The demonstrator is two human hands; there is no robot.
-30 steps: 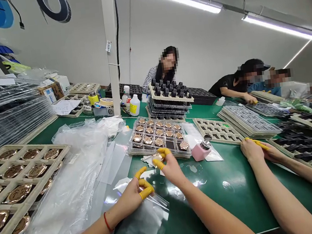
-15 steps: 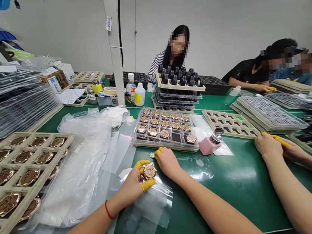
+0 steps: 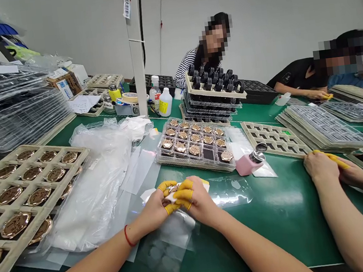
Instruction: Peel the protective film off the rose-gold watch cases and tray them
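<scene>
In the head view my left hand grips a gold-rimmed watch case between fingers in yellow finger cots. My right hand, also in yellow cots, pinches a small white wipe against the case, which is partly hidden by the fingers. Beyond the hands sits a clear tray of gold watch cases with one pocket bare. The pink pump bottle stands just right of that tray. Under my hands lies clear plastic film on the green table.
A beige tray of watch cases and a plastic bag lie at left. Behind the clear tray rises a stack of trays with black watches. A co-worker's hands rest at right near another beige tray.
My right hand has come from near the clear tray to the watch case, with the white wipe now against it. The left hand keeps its hold on the case. The view has shifted slightly.
</scene>
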